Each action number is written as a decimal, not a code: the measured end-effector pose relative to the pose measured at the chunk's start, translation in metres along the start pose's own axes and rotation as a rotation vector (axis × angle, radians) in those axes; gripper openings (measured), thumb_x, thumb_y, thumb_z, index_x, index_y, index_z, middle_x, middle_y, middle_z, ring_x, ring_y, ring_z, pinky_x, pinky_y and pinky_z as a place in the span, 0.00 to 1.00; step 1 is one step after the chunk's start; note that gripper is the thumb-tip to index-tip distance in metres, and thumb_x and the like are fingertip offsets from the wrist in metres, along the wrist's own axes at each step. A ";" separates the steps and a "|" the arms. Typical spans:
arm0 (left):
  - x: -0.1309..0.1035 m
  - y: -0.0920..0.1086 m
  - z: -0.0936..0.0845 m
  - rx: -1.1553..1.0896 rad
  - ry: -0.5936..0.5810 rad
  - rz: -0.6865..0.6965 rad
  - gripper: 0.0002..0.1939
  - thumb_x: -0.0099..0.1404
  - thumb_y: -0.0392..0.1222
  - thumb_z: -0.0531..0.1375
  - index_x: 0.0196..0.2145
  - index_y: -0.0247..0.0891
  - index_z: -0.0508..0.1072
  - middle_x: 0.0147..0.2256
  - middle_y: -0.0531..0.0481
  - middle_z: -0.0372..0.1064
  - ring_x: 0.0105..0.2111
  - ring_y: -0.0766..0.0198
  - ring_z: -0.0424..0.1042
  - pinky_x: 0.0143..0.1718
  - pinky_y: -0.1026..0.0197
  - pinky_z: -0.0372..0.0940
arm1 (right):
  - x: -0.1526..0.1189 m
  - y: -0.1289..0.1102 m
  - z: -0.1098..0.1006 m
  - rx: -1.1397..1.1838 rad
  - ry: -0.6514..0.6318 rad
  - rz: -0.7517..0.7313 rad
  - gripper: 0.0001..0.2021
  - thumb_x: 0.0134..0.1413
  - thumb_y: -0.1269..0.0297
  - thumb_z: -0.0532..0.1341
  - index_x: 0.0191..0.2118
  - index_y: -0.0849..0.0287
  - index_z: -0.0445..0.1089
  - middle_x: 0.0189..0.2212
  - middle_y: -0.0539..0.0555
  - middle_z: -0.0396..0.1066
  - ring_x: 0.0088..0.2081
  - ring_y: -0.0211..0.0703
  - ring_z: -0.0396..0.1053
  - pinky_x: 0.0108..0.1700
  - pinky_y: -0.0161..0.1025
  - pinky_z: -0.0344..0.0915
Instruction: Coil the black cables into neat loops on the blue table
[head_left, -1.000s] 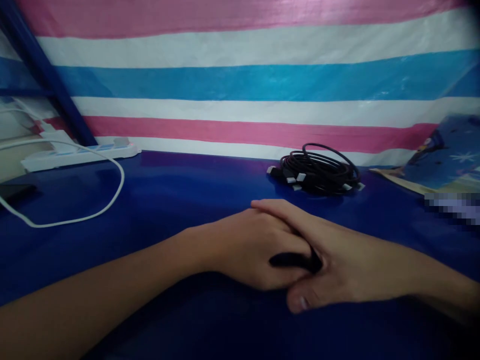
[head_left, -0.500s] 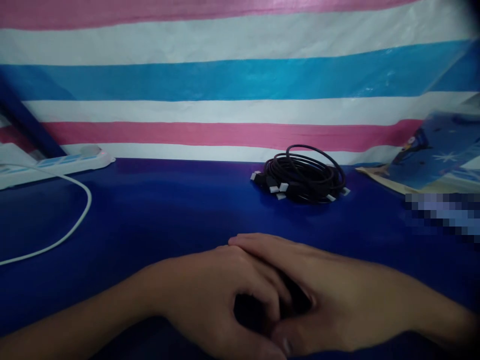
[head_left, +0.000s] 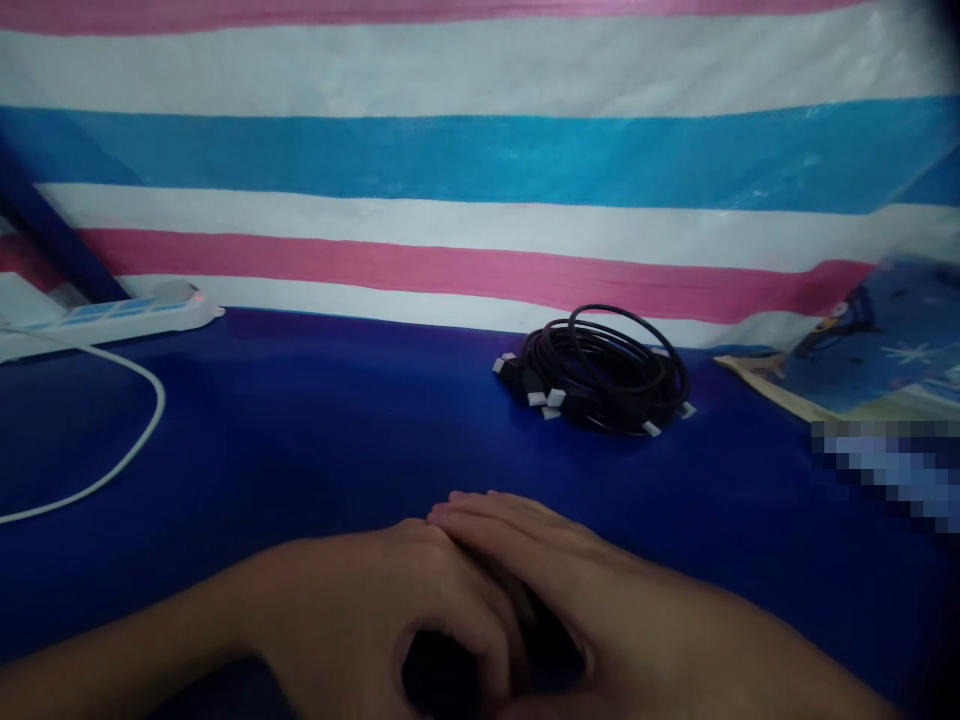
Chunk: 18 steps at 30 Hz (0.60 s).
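Right hand (head_left: 615, 605) laid over curled left hand (head_left: 371, 600), any grip hard to tell, coiled black cables (head_left: 611, 375) beyond on blue table (head_left: 337, 430)

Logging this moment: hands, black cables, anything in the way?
Right hand over left hand; anything held is hidden. Black cable coil beyond them on blue table, untouched. White cord off left, out of the way.

I can read no lettering, brand or number from here. The nearest thing to a sign is a white snowflake figure (head_left: 909, 352) printed on the blue patterned item (head_left: 855, 380) by the far right corner of the counter (head_left: 300, 430); the blocky blurred patch (head_left: 892, 465) next to it is illegible.
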<state>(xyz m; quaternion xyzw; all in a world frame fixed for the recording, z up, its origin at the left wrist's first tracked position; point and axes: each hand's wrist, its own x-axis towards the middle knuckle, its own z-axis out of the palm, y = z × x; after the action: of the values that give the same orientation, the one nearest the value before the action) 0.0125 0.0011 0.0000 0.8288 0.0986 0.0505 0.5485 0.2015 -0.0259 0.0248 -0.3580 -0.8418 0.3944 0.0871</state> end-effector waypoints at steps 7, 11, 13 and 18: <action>-0.005 -0.009 0.005 -0.171 0.100 0.108 0.14 0.55 0.46 0.61 0.20 0.35 0.65 0.27 0.46 0.71 0.31 0.62 0.70 0.38 0.61 0.65 | 0.004 0.007 0.003 -0.046 -0.071 0.061 0.43 0.43 0.45 0.64 0.63 0.58 0.55 0.62 0.59 0.52 0.61 0.57 0.52 0.60 0.49 0.53; -0.007 -0.005 -0.001 -0.171 0.003 0.127 0.13 0.56 0.42 0.63 0.19 0.35 0.65 0.26 0.46 0.69 0.32 0.61 0.70 0.41 0.60 0.65 | 0.008 0.002 0.006 -0.074 -0.042 -0.042 0.39 0.43 0.47 0.65 0.60 0.60 0.59 0.58 0.60 0.60 0.56 0.53 0.61 0.56 0.45 0.59; -0.008 -0.002 -0.003 -0.145 -0.030 0.102 0.12 0.57 0.41 0.62 0.20 0.35 0.66 0.27 0.46 0.70 0.33 0.61 0.70 0.42 0.60 0.65 | 0.008 0.000 0.008 -0.085 -0.021 -0.092 0.35 0.45 0.49 0.65 0.58 0.60 0.62 0.55 0.59 0.63 0.52 0.49 0.64 0.51 0.40 0.63; -0.009 0.001 -0.004 -0.039 -0.055 0.045 0.10 0.57 0.39 0.63 0.22 0.34 0.69 0.30 0.47 0.71 0.36 0.62 0.71 0.45 0.62 0.64 | 0.005 0.001 0.012 -0.080 0.009 -0.099 0.34 0.45 0.50 0.65 0.58 0.58 0.61 0.51 0.57 0.66 0.49 0.46 0.66 0.46 0.37 0.65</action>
<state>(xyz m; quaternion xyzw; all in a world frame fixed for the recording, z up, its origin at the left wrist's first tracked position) 0.0034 0.0019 0.0029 0.8209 0.0639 0.0421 0.5659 0.1932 -0.0296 0.0154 -0.3210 -0.8732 0.3539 0.0957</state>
